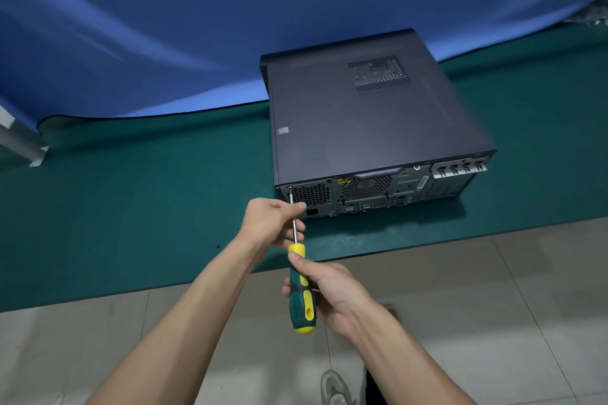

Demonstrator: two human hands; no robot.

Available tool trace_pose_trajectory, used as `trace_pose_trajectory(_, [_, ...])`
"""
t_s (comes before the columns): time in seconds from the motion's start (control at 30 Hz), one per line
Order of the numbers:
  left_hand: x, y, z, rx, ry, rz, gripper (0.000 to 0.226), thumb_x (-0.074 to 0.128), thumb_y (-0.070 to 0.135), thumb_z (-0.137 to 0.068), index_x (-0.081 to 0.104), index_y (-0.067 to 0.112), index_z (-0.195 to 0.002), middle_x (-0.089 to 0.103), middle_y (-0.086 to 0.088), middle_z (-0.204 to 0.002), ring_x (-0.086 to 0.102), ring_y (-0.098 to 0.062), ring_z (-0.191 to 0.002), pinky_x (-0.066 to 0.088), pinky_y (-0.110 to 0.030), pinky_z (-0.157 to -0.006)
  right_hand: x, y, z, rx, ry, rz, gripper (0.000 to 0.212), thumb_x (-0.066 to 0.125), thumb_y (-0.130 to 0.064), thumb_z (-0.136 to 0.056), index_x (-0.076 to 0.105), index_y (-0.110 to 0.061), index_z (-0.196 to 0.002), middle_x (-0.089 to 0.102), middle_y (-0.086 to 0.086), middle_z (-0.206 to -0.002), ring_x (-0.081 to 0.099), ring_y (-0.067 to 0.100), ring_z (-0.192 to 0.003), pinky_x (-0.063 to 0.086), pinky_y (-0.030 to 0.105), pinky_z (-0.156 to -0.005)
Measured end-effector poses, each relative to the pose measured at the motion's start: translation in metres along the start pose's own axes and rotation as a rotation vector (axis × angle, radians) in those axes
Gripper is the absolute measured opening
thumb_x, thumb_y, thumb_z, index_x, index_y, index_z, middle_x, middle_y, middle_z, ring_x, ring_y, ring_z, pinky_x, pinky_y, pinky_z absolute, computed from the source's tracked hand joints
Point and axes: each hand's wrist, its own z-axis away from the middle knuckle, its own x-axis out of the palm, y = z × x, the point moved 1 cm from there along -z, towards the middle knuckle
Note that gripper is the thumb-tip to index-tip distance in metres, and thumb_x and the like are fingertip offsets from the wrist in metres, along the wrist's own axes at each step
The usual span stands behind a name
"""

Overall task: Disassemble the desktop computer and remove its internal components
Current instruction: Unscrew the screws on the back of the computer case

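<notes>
Head view: dark grey metal desktop computer case [371, 115] lying flat on green-matted bench [131, 207]. Right hand [329, 289] clenched round yellow-and-green screwdriver [301, 293]; left hand [273, 220] pinching its shaft, steadying tip at rear corner screw [291, 188].

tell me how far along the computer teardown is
Nothing looks removed yet: the dark grey metal desktop computer case lies closed on the green table mat. In hand: the right hand grips the green-and-yellow-handled screwdriver, the left hand pinches its shaft, tip at a rear-panel corner screw. Left: opening the cover, then every internal component.
</notes>
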Motion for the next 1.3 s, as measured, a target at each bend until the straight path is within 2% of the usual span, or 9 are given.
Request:
trace_pose_trajectory(0.2, [0.008, 0.003, -0.002, -0.005, 0.007, 0.097, 0.025, 0.052, 0.010, -0.096, 0.059, -0.004, -0.076, 0.064, -0.011, -0.051, 0.061, -0.017, -0.040, 0.051, -0.023, -0.040, 0.002, -0.003, 0.004, 0.114, -0.140, -0.072, 0.042, 0.054, -0.041, -0.093, 0.064, 0.000, -0.095, 0.070, 0.015, -0.078, 0.067, 0.024, -0.062, 0.054, 0.028, -0.056])
trace_pose_trajectory(0.37, [0.007, 0.004, 0.002, -0.030, -0.069, 0.199, 0.024, 0.047, 0.013, -0.099, 0.059, -0.005, -0.088, 0.068, -0.011, -0.059, 0.065, -0.017, -0.046, 0.053, -0.024, -0.043, 0.000, -0.004, 0.001, -0.003, -0.082, -0.013, 0.026, 0.059, -0.024, -0.092, 0.064, 0.001, -0.088, 0.071, 0.014, -0.074, 0.066, 0.020, -0.057, 0.053, 0.026, -0.054])
trace_pose_trajectory(0.57, [0.002, 0.002, 0.004, -0.025, -0.016, -0.066, 0.020, 0.067, 0.015, -0.086, 0.053, 0.006, -0.076, 0.062, -0.005, -0.051, 0.055, -0.013, -0.037, 0.043, -0.017, -0.038, 0.015, 0.006, -0.003, -0.013, 0.063, -0.003, 0.018, 0.072, -0.022, -0.083, 0.065, -0.006, -0.084, 0.068, 0.008, -0.063, 0.062, 0.016, -0.050, 0.049, 0.024, -0.053])
trace_pose_trajectory(0.7, [0.003, 0.005, 0.000, -0.006, -0.002, -0.123, 0.023, 0.058, 0.013, -0.093, 0.055, 0.001, -0.073, 0.063, -0.009, -0.048, 0.058, -0.018, -0.037, 0.046, -0.021, -0.038, 0.017, 0.006, -0.001, 0.034, 0.013, -0.058, 0.034, 0.061, -0.038, -0.090, 0.062, -0.004, -0.091, 0.071, 0.009, -0.073, 0.066, 0.020, -0.059, 0.049, 0.027, -0.058])
trace_pose_trajectory(0.83, [0.006, 0.010, 0.000, -0.047, -0.032, -0.105, 0.030, 0.043, 0.012, -0.100, 0.054, -0.003, -0.076, 0.063, -0.013, -0.049, 0.059, -0.020, -0.038, 0.050, -0.026, -0.040, 0.015, 0.002, 0.000, 0.038, -0.079, -0.128, 0.031, 0.049, -0.026, -0.098, 0.060, 0.002, -0.103, 0.072, 0.019, -0.089, 0.069, 0.025, -0.066, 0.053, 0.032, -0.061])
trace_pose_trajectory(0.97, [0.007, 0.012, 0.003, -0.076, -0.075, -0.093, 0.031, 0.036, 0.015, -0.102, 0.054, -0.002, -0.082, 0.064, -0.011, -0.051, 0.060, -0.019, -0.039, 0.048, -0.021, -0.041, 0.022, 0.008, -0.002, -0.059, -0.015, -0.119, 0.022, 0.056, -0.019, -0.094, 0.061, 0.002, -0.094, 0.070, 0.014, -0.072, 0.067, 0.020, -0.057, 0.054, 0.030, -0.056])
trace_pose_trajectory(1.1, [0.000, 0.011, 0.003, -0.037, -0.020, -0.147, 0.021, 0.053, 0.016, -0.096, 0.056, 0.003, -0.080, 0.063, -0.008, -0.054, 0.057, -0.016, -0.038, 0.043, -0.018, -0.038, 0.025, 0.010, -0.004, -0.082, 0.099, -0.153, 0.017, 0.068, -0.014, -0.086, 0.061, 0.002, -0.086, 0.062, 0.010, -0.058, 0.057, 0.017, -0.046, 0.050, 0.026, -0.047])
trace_pose_trajectory(1.2, [-0.001, 0.010, -0.001, -0.010, 0.042, -0.157, 0.020, 0.059, 0.010, -0.092, 0.058, 0.001, -0.074, 0.064, -0.010, -0.054, 0.058, -0.018, -0.039, 0.047, -0.022, -0.041, 0.026, 0.009, -0.002, -0.084, 0.098, -0.142, 0.024, 0.070, -0.022, -0.084, 0.059, -0.001, -0.086, 0.062, 0.008, -0.057, 0.056, 0.017, -0.045, 0.049, 0.024, -0.045])
trace_pose_trajectory(1.3, [0.003, 0.011, -0.003, -0.016, 0.062, -0.148, 0.022, 0.055, 0.009, -0.094, 0.060, -0.005, -0.078, 0.065, -0.014, -0.055, 0.060, -0.021, -0.041, 0.050, -0.025, -0.043, 0.022, 0.006, 0.001, -0.012, -0.048, -0.116, 0.044, 0.056, -0.042, -0.092, 0.059, 0.001, -0.101, 0.070, 0.013, -0.077, 0.063, 0.023, -0.056, 0.050, 0.029, -0.053])
